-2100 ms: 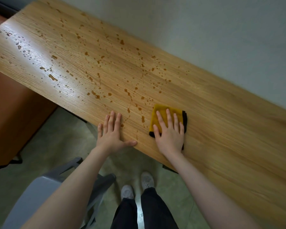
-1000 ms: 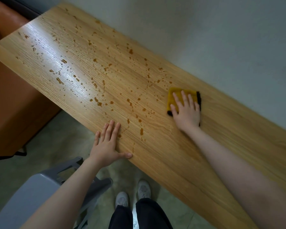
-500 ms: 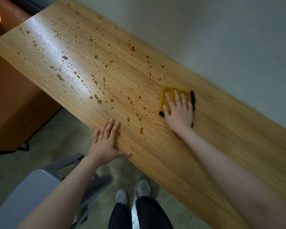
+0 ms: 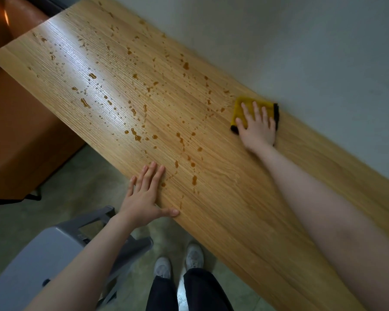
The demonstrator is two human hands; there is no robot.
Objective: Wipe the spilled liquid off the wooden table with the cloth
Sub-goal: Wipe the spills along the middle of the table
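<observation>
Many amber drops of spilled liquid [image 4: 135, 136] dot the light wooden table [image 4: 245, 209]; right hand [image 4: 257, 129], fingers flat, presses the folded yellow cloth [image 4: 240, 108] by the wall, left hand [image 4: 144, 196] flat near the edge. Careless sweeps could smear drops floorward.

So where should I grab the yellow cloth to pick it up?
Probably pinch the cloth's bare yellow edge facing the drips, coming from above. It lies folded flat on the table, and the right hand covers its near part.
</observation>
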